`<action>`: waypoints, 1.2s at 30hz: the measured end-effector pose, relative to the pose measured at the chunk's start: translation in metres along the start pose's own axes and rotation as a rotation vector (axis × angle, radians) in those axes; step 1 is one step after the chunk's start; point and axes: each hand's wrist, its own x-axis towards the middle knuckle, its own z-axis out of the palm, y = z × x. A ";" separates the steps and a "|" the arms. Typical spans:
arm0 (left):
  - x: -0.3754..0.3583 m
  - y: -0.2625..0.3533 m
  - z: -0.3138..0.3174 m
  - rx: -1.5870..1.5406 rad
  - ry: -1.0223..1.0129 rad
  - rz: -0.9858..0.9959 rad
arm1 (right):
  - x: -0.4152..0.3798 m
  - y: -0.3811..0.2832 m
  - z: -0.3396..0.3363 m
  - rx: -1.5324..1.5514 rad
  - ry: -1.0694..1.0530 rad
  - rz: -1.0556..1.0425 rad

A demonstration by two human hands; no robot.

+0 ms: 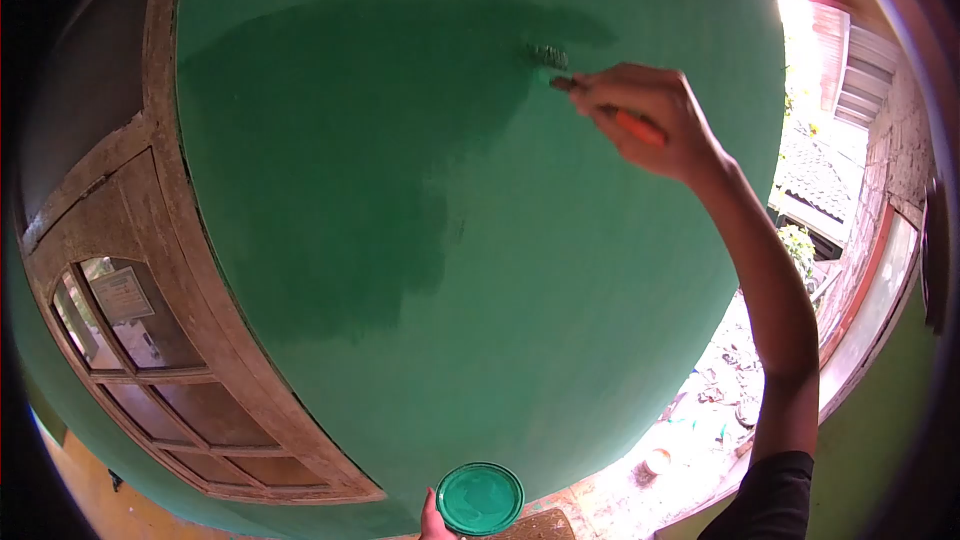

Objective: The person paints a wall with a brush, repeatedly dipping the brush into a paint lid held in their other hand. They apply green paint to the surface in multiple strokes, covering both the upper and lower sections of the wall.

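Observation:
My right hand (650,118) is raised against a green wall (560,270) and grips a paintbrush (600,105) with an orange handle. Its green-loaded bristles touch the wall at the upper edge of a darker, freshly painted patch (350,160). My left hand (436,520) shows only its fingertips at the bottom edge, holding a round tin of green paint (480,498) from below.
A brown wooden window frame (170,340) with glass panes borders the wall on the left. To the right the wall ends at a bright outdoor yard with rooftops, plants and a small white cup (657,461) on the ground.

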 end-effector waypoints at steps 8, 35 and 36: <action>0.004 -0.014 0.011 -0.039 0.057 0.011 | -0.021 -0.022 -0.014 0.461 -0.227 0.243; -0.001 -0.032 0.009 -0.127 0.189 0.073 | -0.049 -0.010 0.032 0.326 -0.019 -0.127; -0.004 -0.032 0.010 -0.125 0.196 0.070 | -0.038 -0.002 0.026 0.286 0.009 -0.124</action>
